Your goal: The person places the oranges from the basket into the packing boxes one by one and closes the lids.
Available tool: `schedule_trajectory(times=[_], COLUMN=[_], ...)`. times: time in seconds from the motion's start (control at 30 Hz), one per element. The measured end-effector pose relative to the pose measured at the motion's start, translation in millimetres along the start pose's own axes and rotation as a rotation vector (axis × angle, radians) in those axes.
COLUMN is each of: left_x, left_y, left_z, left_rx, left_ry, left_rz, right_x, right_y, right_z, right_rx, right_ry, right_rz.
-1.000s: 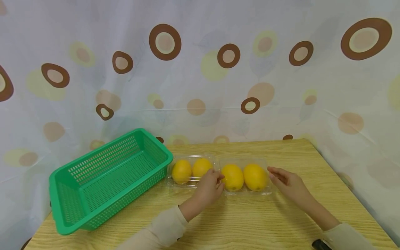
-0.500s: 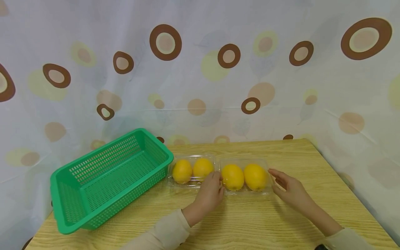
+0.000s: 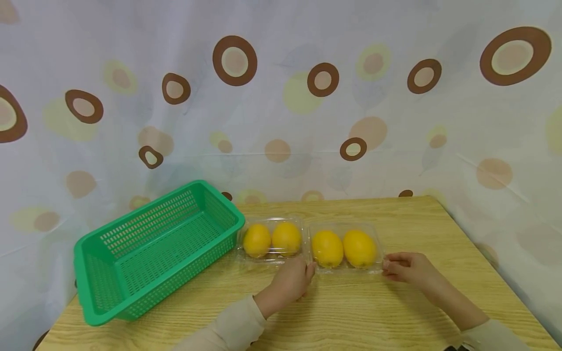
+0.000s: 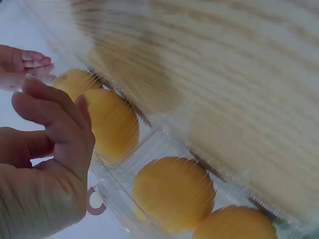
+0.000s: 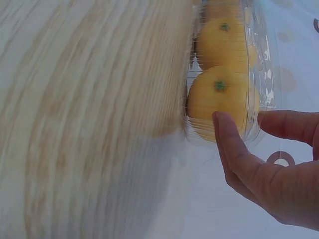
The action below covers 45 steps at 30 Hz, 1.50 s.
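Two clear plastic clamshell boxes lie side by side on the wooden table. The right fruit box [image 3: 344, 229] and the left fruit box [image 3: 271, 253] each hold two round yellow-orange fruits, such as this right-hand fruit [image 3: 359, 248]. My left hand [image 3: 287, 284] curls its fingers at the right box's front left corner; the contact itself is partly hidden. Opposite it, my right hand [image 3: 414, 273] holds the front right corner of that box between thumb and fingers. In the right wrist view, green stem ends [image 5: 220, 85] show through the ribbed plastic.
A long green slatted basket [image 3: 175, 273] stands to the left, its right end close to the left fruit box. Behind the table hangs a pale cloth [image 3: 281, 122] with brown and yellow circles. Bare wood [image 3: 351, 312] lies in front of the boxes.
My left hand has come down toward me from between the boxes to the front corner. My right hand has lowered along the box's right end to its front corner. The boxes stay put.
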State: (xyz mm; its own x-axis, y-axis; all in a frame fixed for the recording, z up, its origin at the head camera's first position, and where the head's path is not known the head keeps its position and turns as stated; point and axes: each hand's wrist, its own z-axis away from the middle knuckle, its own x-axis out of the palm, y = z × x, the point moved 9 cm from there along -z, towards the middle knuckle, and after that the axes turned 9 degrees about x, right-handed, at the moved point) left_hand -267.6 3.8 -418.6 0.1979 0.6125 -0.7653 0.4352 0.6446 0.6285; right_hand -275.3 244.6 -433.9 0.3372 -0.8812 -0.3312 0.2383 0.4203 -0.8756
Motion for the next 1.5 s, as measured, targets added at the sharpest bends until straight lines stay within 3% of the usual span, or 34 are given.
schedule_trajectory(times=[0.17, 0.3, 0.5, 0.9, 1.5], left_x=[20.1, 34.1, 46.3, 51.6, 48.7], left_y=[-17.8, -24.1, -27.4, -26.2, -29.8], left_z=[1.5, 3.4, 3.0, -1.1, -2.4], left_rx=[-0.147, -0.252, -0.366, -0.428, -0.432], left_ry=[-0.042, -0.05, -0.02, 0.023, 0.101], left_rz=[0.431, 0.71, 0.965, 1.161, 1.138], right_x=[1, 4, 6, 2, 2], right_y=[3, 3, 5, 8, 9], right_z=[-1.3, -1.9, -3.6, -11.0, -19.2], right_rx=[0.02, 0.036, 0.073, 0.089, 0.08], right_ry=[-0.073, -0.119, -0.151, -0.135, -0.137], right_rz=[-0.09, -0.154, -0.226, -0.275, -0.35])
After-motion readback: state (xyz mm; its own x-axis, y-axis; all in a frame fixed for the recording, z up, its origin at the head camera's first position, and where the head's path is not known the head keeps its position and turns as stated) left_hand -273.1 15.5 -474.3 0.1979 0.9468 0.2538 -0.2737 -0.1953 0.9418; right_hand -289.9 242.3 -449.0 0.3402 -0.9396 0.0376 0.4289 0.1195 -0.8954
